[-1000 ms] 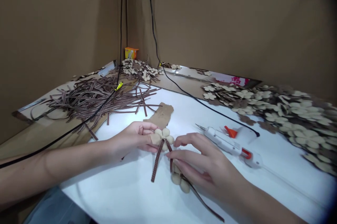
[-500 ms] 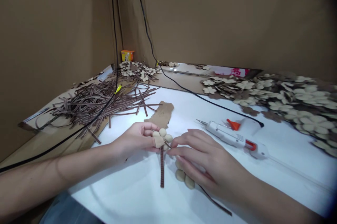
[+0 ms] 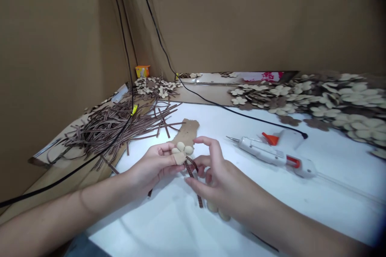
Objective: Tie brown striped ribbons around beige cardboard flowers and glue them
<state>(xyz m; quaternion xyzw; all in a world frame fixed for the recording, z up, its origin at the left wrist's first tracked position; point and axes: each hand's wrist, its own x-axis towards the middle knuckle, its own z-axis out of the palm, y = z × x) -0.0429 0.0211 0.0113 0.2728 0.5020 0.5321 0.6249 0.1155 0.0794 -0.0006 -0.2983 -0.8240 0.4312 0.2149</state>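
My left hand pinches a cream felt flower between thumb and fingers. A beige piece covers the thumb tip; I cannot tell whether it is a wrap or a scrap. From the flower hang brown stitched ribbon strips, one curling toward my right hand. My right hand is beside the flower, thumb and forefinger spread apart, its other fingers bent close to the curled strip. Under the right palm another cream flower lies partly hidden, and a dark strip emerges below the wrist.
A white glue gun with a red trigger lies at right. Felt flowers are heaped at the back right, brown strips at left. A torn cardboard piece sits behind the hands. A black cable crosses the white board.
My right hand has let go of the strip at the flower, and its fingers have spread. The flower has turned in my left hand, and its hanging strip now slants right. The view has shifted slightly.
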